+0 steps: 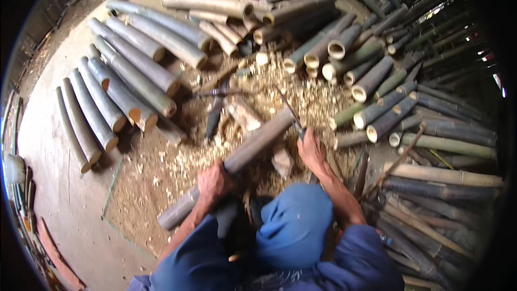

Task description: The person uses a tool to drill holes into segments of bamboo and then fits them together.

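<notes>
While the left hand (214,179) has fingers curled over the bamboo tube (254,147), slanted ahead of the knees (295,218), the right hand (312,152) has fingers closed round a knife (298,125), blade by the tube's far end. Chips (318,102) litter the floor (137,191).

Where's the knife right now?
Head view, just right of centre: the knife is in the right hand, by the far end of the bamboo tube under the left hand.
</notes>
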The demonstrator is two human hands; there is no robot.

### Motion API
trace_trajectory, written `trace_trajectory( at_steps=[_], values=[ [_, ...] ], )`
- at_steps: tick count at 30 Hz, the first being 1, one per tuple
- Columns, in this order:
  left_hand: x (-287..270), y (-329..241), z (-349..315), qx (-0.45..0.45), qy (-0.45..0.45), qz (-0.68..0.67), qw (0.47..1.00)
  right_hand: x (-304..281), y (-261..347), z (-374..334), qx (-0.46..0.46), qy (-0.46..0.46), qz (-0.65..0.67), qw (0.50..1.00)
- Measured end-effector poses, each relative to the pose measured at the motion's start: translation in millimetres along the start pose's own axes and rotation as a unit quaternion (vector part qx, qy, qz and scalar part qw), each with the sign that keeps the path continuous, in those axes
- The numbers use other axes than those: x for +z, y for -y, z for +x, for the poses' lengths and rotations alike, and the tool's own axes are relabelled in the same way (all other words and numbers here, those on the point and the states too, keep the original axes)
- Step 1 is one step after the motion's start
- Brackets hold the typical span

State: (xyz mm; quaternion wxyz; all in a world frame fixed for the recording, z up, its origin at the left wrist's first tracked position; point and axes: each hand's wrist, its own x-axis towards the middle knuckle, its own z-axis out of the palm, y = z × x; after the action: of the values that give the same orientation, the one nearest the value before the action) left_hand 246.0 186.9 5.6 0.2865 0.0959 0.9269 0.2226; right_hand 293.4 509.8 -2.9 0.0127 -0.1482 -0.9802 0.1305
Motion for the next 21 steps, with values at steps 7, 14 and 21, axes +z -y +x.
trace_trajectory(
  at_steps=[7,14,21],
  values=[
    [3.3,-6.0,4.1,0.05,-0.031,0.014,0.998,-15.2,-30.9,5.2,-0.1,-0.034,-0.118,0.987],
    [3.2,0.5,6.1,0.037,-0.028,0.016,0.999,-9.9,4.9,1.0,-0.089,0.023,-0.028,0.995],
    [3.3,4.2,3.8,0.036,-0.013,0.015,0.999,8.8,10.9,-23.4,-0.115,-0.002,-0.041,0.993]
  ],
)
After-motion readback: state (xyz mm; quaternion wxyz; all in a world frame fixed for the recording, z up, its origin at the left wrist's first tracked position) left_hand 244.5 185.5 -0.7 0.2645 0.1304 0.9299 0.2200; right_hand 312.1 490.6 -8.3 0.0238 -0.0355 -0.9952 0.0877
